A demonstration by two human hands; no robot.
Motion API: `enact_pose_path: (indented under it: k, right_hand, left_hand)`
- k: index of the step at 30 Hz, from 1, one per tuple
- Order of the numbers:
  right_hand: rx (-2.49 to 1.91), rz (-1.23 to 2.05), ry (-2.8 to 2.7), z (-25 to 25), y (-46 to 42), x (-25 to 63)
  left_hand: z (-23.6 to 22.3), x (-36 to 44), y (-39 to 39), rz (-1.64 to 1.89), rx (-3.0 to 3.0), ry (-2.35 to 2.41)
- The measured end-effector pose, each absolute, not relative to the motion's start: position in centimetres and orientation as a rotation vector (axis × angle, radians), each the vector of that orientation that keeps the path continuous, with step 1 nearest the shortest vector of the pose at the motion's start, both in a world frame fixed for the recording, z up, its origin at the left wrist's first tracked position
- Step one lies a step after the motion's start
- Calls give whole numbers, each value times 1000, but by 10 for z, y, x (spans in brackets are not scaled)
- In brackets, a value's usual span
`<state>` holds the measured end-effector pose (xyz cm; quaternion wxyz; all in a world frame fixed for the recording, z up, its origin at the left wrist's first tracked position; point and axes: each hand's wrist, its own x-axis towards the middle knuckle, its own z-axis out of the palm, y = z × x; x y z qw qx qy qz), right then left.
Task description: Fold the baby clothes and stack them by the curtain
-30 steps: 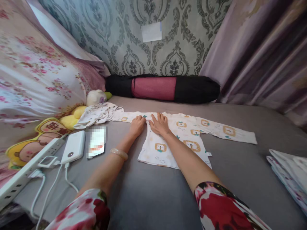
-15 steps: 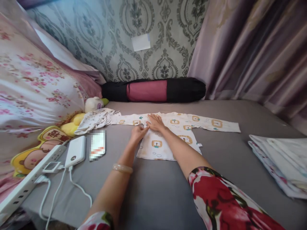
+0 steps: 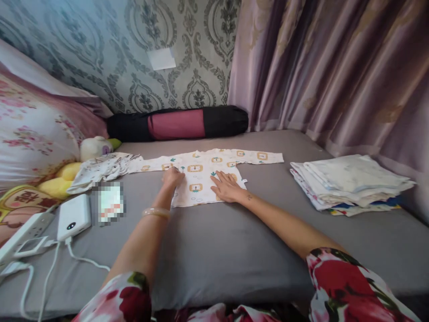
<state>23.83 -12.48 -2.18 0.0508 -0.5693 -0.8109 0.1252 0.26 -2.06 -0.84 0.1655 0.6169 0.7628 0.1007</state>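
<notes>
A small white long-sleeved shirt (image 3: pixel 204 176) with orange lion-like prints lies spread on the grey sheet, both sleeves stretched out sideways. My left hand (image 3: pixel 173 177) is at the shirt's left side below the sleeve, its fingers curled closed on the fabric edge. On the lower right of the shirt's body, my right hand (image 3: pixel 228 187) rests flat with the fingers spread. A small tag sticks out from the right side seam. The left sleeve's end meets a crumpled, speckled white cloth (image 3: pixel 103 169).
Right of the shirt stands a stack of folded clothes (image 3: pixel 348 181). A white power bank (image 3: pixel 74 218), cables and a power strip (image 3: pixel 28 230) lie at left, beside a blurred-out item (image 3: pixel 110 202). Plush toys (image 3: pixel 95 148) and a black-and-pink roll (image 3: pixel 176 124) lie behind.
My view has turned right, bringing the whole clothes stack into sight. My right hand has slid from the shirt's upper part to its lower right. My left hand stays at the left side.
</notes>
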Motion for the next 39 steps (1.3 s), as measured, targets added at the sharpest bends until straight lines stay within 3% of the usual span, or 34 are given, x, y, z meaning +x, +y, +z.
enact_pose_path:
  k: [8, 16, 26, 30, 33, 36, 39]
  right_hand:
    - [-1798, 233, -2391, -25, -158, 256]
    - [-1761, 305, -2395, -24, -164, 258]
    - [-1520, 798, -2545, 0, -195, 293]
    - [-1291, 1105, -2496, 16, -170, 324]
    - [-1389, 1278, -2145, 22, -139, 350]
    - [-1649, 1106, -1718, 21, -106, 379]
    - [-2037, 654, -1529, 18, -80, 411]
  left_hand:
    - [-13, 9, -28, 465, 1677, 2144]
    - [-14, -2, -35, 523, 1530, 2179]
    - [2, 27, -57, 434, 1860, 2319]
    - [2, 81, -70, 392, 2094, 2104]
    - [-5, 125, -85, 355, 2232, 1856]
    - [-15, 155, -101, 342, 2329, 1671]
    - [-25, 167, -114, 374, 2404, 1605]
